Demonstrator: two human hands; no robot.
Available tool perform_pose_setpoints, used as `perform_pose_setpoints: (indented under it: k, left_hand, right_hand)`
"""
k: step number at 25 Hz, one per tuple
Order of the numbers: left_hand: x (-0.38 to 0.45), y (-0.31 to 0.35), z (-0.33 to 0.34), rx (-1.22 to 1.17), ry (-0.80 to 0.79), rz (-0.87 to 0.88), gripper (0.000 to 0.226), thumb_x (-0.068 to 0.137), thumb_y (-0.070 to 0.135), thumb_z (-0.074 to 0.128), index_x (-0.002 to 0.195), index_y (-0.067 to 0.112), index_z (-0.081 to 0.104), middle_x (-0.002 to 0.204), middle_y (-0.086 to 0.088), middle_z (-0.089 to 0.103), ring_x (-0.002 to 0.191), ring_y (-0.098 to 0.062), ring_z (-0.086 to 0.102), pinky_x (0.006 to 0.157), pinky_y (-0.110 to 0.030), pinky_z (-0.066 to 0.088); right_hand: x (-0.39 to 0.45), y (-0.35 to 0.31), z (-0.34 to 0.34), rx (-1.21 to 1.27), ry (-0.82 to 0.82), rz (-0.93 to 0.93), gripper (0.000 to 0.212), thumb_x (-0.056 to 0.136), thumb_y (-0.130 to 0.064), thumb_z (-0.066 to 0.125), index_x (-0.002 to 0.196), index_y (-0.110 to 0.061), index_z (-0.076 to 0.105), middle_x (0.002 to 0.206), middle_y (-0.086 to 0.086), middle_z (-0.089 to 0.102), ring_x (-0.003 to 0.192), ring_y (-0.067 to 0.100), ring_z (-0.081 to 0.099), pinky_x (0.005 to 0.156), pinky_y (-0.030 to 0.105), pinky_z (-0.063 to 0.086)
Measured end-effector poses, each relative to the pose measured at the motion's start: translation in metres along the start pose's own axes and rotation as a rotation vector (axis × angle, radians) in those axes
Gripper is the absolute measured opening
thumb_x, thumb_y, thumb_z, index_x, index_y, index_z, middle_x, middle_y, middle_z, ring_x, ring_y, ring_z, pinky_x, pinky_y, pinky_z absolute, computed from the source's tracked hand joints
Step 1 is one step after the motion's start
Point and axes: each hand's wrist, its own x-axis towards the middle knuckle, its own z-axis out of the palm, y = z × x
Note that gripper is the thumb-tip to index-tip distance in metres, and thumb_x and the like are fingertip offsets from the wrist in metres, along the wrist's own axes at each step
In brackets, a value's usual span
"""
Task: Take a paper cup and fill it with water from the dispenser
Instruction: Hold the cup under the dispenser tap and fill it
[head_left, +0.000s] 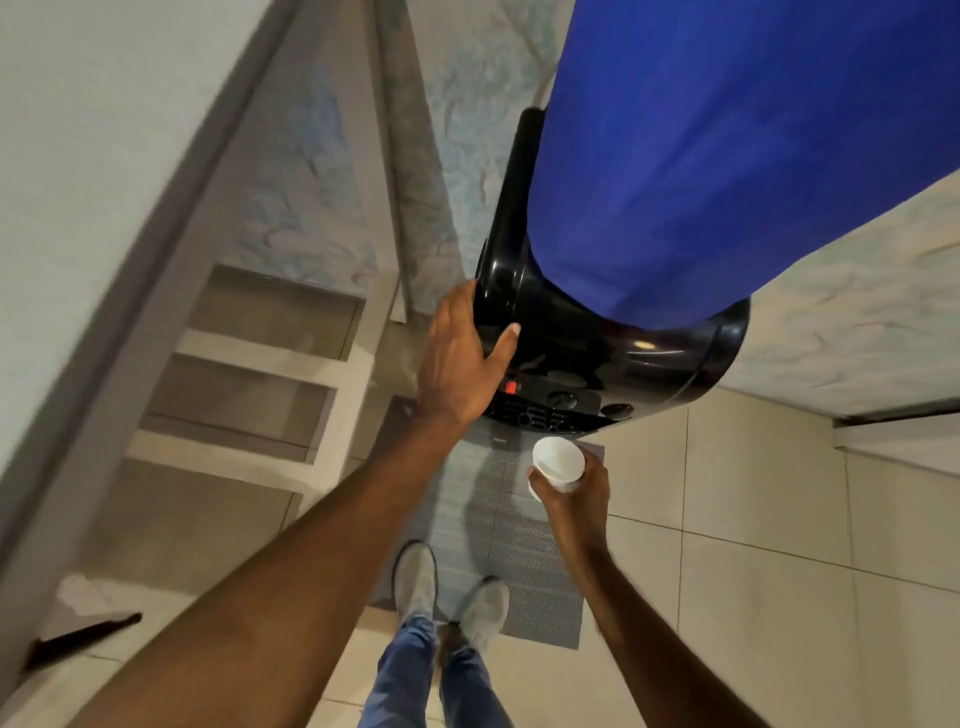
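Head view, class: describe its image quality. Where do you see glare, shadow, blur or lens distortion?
Head view: wide-angle distortion bends the wall edges and stretches the blue bottle; a small glare spot sits on the black dispenser; the left arm and the floor at lower left look soft and smeared; the left hand and the cup in the right hand are fairly sharp; a soft shadow falls on the mat.

Open room lies below the dispenser (597, 332) front; its black top and blue bottle (727, 156) block above.

left hand (457, 358): flat, fingers spread | right hand (574, 496): fingers curled, gripping
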Motion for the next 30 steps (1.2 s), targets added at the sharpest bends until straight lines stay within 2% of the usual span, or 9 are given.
perform_pose_setpoints:
  k: [4,6,8,12,14,17,23,27,30]
  left_hand:
    - [0.003,-0.017,0.015,-0.114,0.049,0.034,0.068,0.104,0.041,0.069,0.162,0.017,0.04,0.159,-0.006,0.051,0.147,-0.02,0.052,0.116,-0.033,0.047]
    - [0.0,-0.028,0.023,-0.183,0.055,0.022,0.072,0.102,0.047,0.069,0.162,0.02,0.04,0.158,-0.004,0.052,0.147,-0.018,0.054,0.12,-0.039,0.05]
    - [-0.003,-0.035,0.03,-0.224,0.071,0.006,0.077,0.099,0.053,0.068,0.163,0.02,0.04,0.159,-0.003,0.052,0.147,-0.019,0.054,0.12,-0.046,0.052]
    - [-0.006,-0.043,0.037,-0.244,0.119,0.012,0.072,0.101,0.042,0.073,0.161,0.015,0.045,0.156,-0.003,0.054,0.145,-0.017,0.054,0.123,-0.04,0.048]
    - [-0.006,-0.046,0.039,-0.263,0.119,0.015,0.07,0.101,0.039,0.074,0.16,0.015,0.045,0.153,-0.003,0.054,0.143,-0.014,0.055,0.123,-0.035,0.048]
    - [-0.006,-0.051,0.041,-0.292,0.115,0.028,0.069,0.102,0.039,0.074,0.16,0.016,0.046,0.152,-0.003,0.054,0.143,-0.013,0.056,0.123,-0.036,0.049]
    - [-0.008,-0.056,0.043,-0.331,0.105,0.035,0.076,0.097,0.054,0.067,0.16,0.018,0.045,0.154,-0.002,0.053,0.146,-0.017,0.056,0.123,-0.044,0.05]
    - [-0.009,-0.058,0.043,-0.327,0.101,0.026,0.074,0.098,0.05,0.069,0.16,0.018,0.045,0.153,-0.001,0.054,0.146,-0.017,0.056,0.123,-0.044,0.05]
    - [-0.01,-0.059,0.044,-0.321,0.098,0.021,0.075,0.098,0.05,0.069,0.161,0.017,0.044,0.154,-0.002,0.053,0.147,-0.017,0.055,0.124,-0.042,0.05]
  right_hand:
    - [0.042,0.031,0.023,-0.058,0.009,-0.021,0.054,0.069,-0.006,0.087,0.113,-0.015,0.057,0.097,-0.011,0.057,0.084,-0.001,0.063,0.063,0.008,0.046]
    - [0.064,0.047,0.034,-0.082,0.038,-0.032,0.058,0.068,-0.01,0.087,0.116,-0.016,0.055,0.103,-0.006,0.057,0.092,0.012,0.06,0.072,0.015,0.047]
    - [0.083,0.061,0.045,-0.11,0.047,-0.045,0.06,0.07,-0.008,0.086,0.121,-0.01,0.054,0.108,0.0,0.058,0.092,0.017,0.057,0.068,0.004,0.041]
    - [0.118,0.081,0.069,-0.088,0.03,-0.047,0.06,0.074,-0.01,0.084,0.121,-0.015,0.047,0.115,0.004,0.06,0.095,0.019,0.06,0.066,0.004,0.044]
    - [0.13,0.091,0.079,-0.076,0.035,-0.043,0.067,0.072,-0.016,0.083,0.128,-0.017,0.046,0.116,0.0,0.063,0.097,0.015,0.064,0.07,0.014,0.051]
    - [0.139,0.097,0.086,-0.074,0.047,-0.061,0.074,0.074,-0.013,0.083,0.136,-0.017,0.045,0.116,-0.005,0.063,0.093,0.001,0.062,0.07,0.005,0.048]
    - [0.144,0.105,0.092,-0.082,0.059,-0.089,0.07,0.078,-0.011,0.082,0.136,-0.015,0.045,0.12,-0.003,0.06,0.097,0.01,0.059,0.072,0.002,0.046]
    - [0.146,0.104,0.094,-0.076,0.054,-0.08,0.063,0.08,-0.004,0.08,0.132,-0.013,0.047,0.114,-0.006,0.057,0.092,0.0,0.058,0.068,0.0,0.043]
    - [0.147,0.107,0.094,-0.074,0.064,-0.085,0.066,0.079,-0.004,0.08,0.135,-0.013,0.046,0.118,-0.003,0.058,0.096,0.007,0.059,0.07,0.001,0.045]
